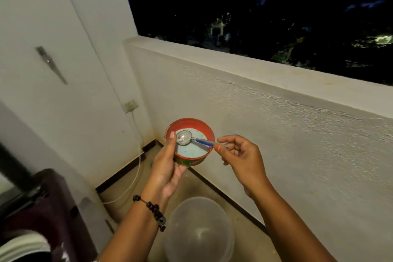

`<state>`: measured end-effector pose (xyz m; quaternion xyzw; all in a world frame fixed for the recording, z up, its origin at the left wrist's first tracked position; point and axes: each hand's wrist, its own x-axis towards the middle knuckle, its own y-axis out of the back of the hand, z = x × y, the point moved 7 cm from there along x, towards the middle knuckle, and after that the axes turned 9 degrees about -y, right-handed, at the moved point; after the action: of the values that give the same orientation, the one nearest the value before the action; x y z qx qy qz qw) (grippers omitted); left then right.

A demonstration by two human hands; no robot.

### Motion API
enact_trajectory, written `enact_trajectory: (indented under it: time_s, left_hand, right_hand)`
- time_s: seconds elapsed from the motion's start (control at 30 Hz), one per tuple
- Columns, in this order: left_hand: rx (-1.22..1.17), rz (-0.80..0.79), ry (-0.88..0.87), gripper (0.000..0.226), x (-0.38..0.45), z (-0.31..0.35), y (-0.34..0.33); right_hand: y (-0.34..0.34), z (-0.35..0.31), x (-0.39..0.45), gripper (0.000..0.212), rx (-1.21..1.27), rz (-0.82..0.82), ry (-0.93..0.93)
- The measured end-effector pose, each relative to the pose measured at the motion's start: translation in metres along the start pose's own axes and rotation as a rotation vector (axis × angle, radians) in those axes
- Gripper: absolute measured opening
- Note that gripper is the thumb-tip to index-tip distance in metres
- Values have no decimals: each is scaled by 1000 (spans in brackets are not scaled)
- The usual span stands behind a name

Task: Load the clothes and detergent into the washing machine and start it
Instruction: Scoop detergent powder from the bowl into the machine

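A round red tub (191,127) of pale blue detergent powder sits in my left hand (168,168), thumb hooked over its near rim. A metal spoon (184,137) with a blue handle lies across the powder, its bowl near my thumb. My right hand (240,155) pinches the end of the spoon's handle at the tub's right rim. The dark maroon washing machine (49,208) stands at the lower left, with part of its white-rimmed opening showing at the bottom left corner. No clothes are visible.
A translucent plastic bucket (200,229) stands on the floor below my hands. A white cable (136,168) runs from a wall socket (130,106) down the corner. The balcony's parapet wall (255,112) runs along the right, with darkness beyond.
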<state>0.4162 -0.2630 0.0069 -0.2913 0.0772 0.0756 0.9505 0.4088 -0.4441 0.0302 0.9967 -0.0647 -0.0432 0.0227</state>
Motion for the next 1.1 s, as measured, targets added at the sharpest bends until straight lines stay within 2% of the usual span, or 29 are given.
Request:
enact_trajectory:
  time_s: [0.13, 0.37, 0.43, 0.6, 0.8, 0.93, 1.1]
  left_hand:
    - [22, 41, -37, 59, -16, 14, 32]
    - [120, 60, -41, 64, -53, 50, 106]
    - [137, 71, -41, 62, -65, 61, 127]
    - [176, 121, -39, 51, -97, 86, 185]
    - [190, 187, -56, 56, -137, 111, 251]
    - [174, 220, -45, 61, -160, 121, 289]
    - [187, 261, -18, 61, -180, 125, 330]
  right_hand:
    - [-32, 1, -9, 10, 149, -55, -77]
    - [-110, 3, -39, 21, 428, -220, -252]
    - [-130, 4, -51, 22, 393, -242, -212]
    - [-169, -3, -87, 29, 175, -269, 51]
    - [-229, -4, -136, 28, 35, -418, 188]
    - [-261, 15, -165, 28, -34, -506, 164]
    - [-291, 35, -196, 28, -8, -557, 61]
